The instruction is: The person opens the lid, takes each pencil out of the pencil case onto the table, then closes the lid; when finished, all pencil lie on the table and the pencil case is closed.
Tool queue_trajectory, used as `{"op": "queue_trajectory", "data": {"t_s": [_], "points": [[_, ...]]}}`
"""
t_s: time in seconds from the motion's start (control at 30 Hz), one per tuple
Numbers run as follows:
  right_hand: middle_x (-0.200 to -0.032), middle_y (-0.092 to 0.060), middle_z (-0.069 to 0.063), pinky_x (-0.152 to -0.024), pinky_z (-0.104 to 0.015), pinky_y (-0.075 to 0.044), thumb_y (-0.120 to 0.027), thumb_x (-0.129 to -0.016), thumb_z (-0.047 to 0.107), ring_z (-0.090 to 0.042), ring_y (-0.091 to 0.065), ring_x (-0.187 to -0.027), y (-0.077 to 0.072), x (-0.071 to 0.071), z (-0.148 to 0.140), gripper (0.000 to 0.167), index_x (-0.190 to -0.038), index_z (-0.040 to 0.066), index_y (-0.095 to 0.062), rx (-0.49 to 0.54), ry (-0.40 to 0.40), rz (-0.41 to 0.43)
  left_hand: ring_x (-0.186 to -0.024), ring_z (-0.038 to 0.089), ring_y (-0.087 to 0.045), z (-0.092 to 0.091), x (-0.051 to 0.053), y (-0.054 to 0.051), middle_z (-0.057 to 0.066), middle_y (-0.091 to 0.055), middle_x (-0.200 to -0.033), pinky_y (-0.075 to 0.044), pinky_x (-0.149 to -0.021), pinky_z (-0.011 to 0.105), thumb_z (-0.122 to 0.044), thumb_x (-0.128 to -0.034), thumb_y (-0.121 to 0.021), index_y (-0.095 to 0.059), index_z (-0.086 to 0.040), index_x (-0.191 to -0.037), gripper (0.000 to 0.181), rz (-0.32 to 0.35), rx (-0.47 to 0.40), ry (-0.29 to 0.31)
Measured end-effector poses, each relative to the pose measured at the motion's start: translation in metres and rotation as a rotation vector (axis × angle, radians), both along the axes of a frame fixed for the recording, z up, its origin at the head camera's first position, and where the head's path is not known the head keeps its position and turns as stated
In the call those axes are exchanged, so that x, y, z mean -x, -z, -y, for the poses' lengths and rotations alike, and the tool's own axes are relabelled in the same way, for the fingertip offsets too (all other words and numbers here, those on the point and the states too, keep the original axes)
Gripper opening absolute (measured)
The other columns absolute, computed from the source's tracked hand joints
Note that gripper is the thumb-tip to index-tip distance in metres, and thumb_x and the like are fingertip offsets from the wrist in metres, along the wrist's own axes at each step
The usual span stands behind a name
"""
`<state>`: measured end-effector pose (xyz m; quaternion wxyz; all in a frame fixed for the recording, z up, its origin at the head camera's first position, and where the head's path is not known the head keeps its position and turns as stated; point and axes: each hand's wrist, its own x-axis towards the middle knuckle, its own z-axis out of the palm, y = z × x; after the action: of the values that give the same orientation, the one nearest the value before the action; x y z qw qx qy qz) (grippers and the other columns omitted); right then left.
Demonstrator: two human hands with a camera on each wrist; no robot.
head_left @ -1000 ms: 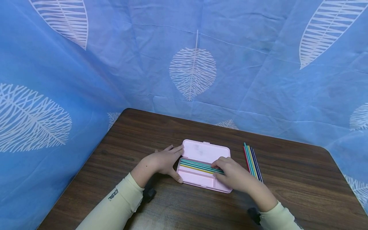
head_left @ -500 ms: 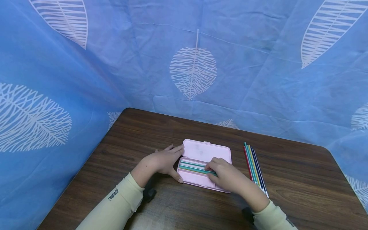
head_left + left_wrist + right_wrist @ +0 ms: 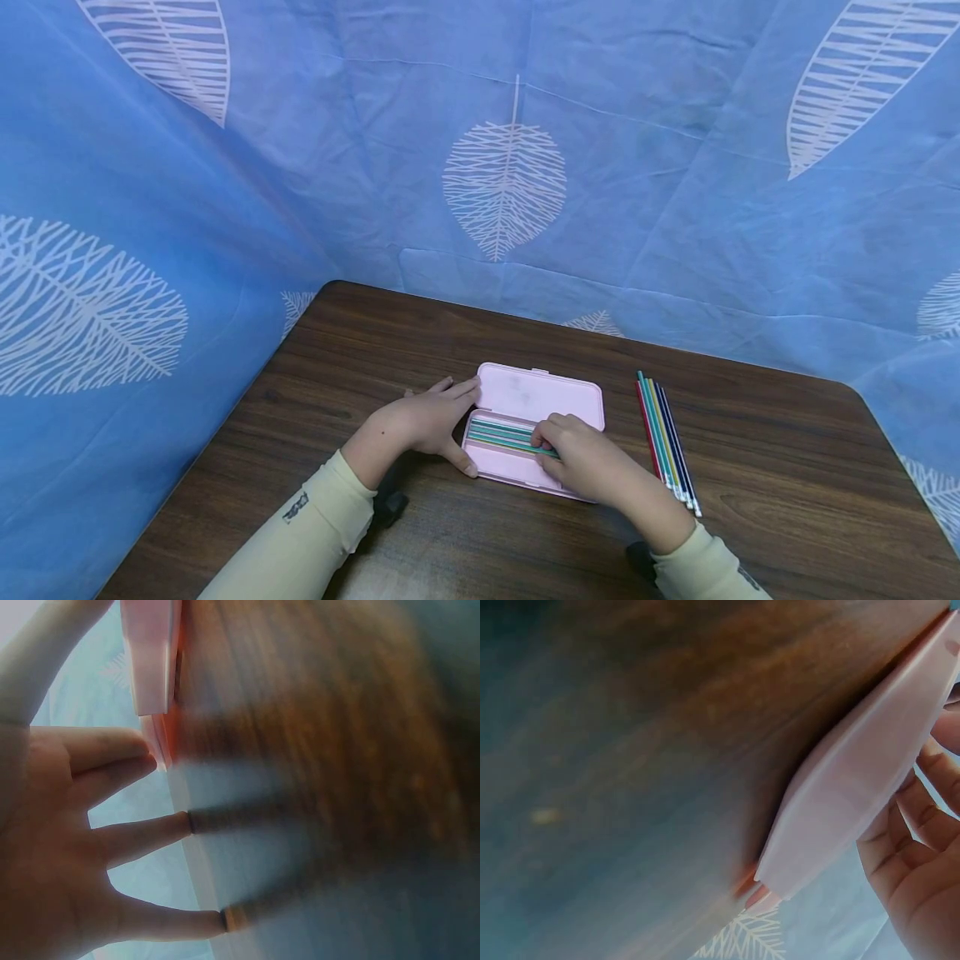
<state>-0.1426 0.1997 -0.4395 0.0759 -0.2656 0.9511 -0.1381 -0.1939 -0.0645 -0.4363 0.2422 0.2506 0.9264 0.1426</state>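
A pink pencil case point(image 3: 536, 393) lies with its lid folded back on the table. Several pencils point(image 3: 498, 435), mostly green, lie lengthwise in its rear compartment. My left hand point(image 3: 427, 421) rests against the case's left side, fingers spread and thumb at the front corner; the left wrist view shows these straight fingers point(image 3: 150, 832) by the pink edge. My right hand point(image 3: 585, 457) reaches over the case's right part, thumb and fingers pinching a green pencil near its right end. In the right wrist view the case wall point(image 3: 847, 787) partly hides the fingertips of this hand.
Right of the case, a bundle of pencils point(image 3: 660, 437) in red, green, yellow and dark blue lies on the dark wooden table point(image 3: 390, 333), white ends toward me. A blue cloth point(image 3: 375, 167) with white leaf prints hangs behind the table.
My right hand has shifted left over the case with the green pencil, mostly in the first half second. More of the loose bundle shows now. The left hand has stayed in place.
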Motion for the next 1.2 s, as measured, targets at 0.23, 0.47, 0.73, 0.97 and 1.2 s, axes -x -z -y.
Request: {"op": "queue_trajectory", "data": {"t_s": [0.23, 0.47, 0.73, 0.97, 1.2], "points": [[-0.096, -0.064, 0.006, -0.081, -0.038, -0.055, -0.074, -0.100, 0.014, -0.011, -0.059, -0.093, -0.0011, -0.0006, 0.0008, 0.005, -0.104, 0.016, -0.073, -0.009, -0.011, -0.005, -0.169, 0.036, -0.016, -0.0003, 0.0001, 0.0007, -0.003, -0.016, -0.183, -0.026, -0.119, 0.085, -0.064, -0.0767, -0.090, -0.024, -0.019, -0.172, 0.125, -0.003, -0.001, -0.002], [-0.101, -0.068, 0.003, -0.086, -0.042, -0.058, -0.074, -0.100, 0.013, -0.014, -0.063, -0.097, -0.0038, -0.0010, 0.0039, 0.006, -0.106, 0.014, -0.074, -0.021, 0.002, 0.017, -0.170, 0.036, -0.016, -0.0001, 0.0009, 0.0016, -0.003, -0.015, -0.183, -0.026, -0.120, 0.084, -0.065, -0.0767, -0.090, -0.024, -0.019, -0.172, 0.125, 0.003, 0.002, -0.004], [-0.097, -0.065, 0.005, -0.084, -0.036, -0.056, -0.074, -0.100, 0.014, -0.009, -0.056, -0.091, -0.0043, 0.0050, 0.0024, 0.011, -0.111, 0.011, -0.076, 0.022, 0.024, 0.136, -0.170, 0.036, -0.015, 0.0001, 0.0005, 0.0004, -0.003, -0.015, -0.183, -0.024, -0.120, 0.085, -0.065, -0.0772, -0.090, -0.023, -0.019, -0.173, 0.125, 0.014, 0.000, -0.008], [-0.093, -0.059, 0.007, -0.078, -0.029, -0.049, -0.075, -0.100, 0.013, -0.008, -0.050, -0.086, -0.0050, 0.0075, 0.0013, 0.007, -0.106, 0.015, -0.073, 0.067, 0.018, 0.185, -0.170, 0.036, -0.015, -0.0003, 0.0000, -0.0005, -0.003, -0.015, -0.183, -0.024, -0.120, 0.084, -0.065, -0.0775, -0.089, -0.024, -0.019, -0.172, 0.124, 0.013, 0.009, -0.007], [-0.095, -0.062, 0.008, -0.082, -0.032, -0.052, -0.074, -0.100, 0.013, -0.009, -0.053, -0.090, -0.0047, 0.0083, 0.0023, 0.008, -0.107, 0.016, -0.073, 0.077, 0.001, 0.175, -0.170, 0.037, -0.015, -0.0004, -0.0001, -0.0015, -0.002, -0.015, -0.183, -0.025, -0.120, 0.084, -0.065, -0.0777, -0.089, -0.024, -0.019, -0.172, 0.124, 0.013, 0.010, -0.009]]}}
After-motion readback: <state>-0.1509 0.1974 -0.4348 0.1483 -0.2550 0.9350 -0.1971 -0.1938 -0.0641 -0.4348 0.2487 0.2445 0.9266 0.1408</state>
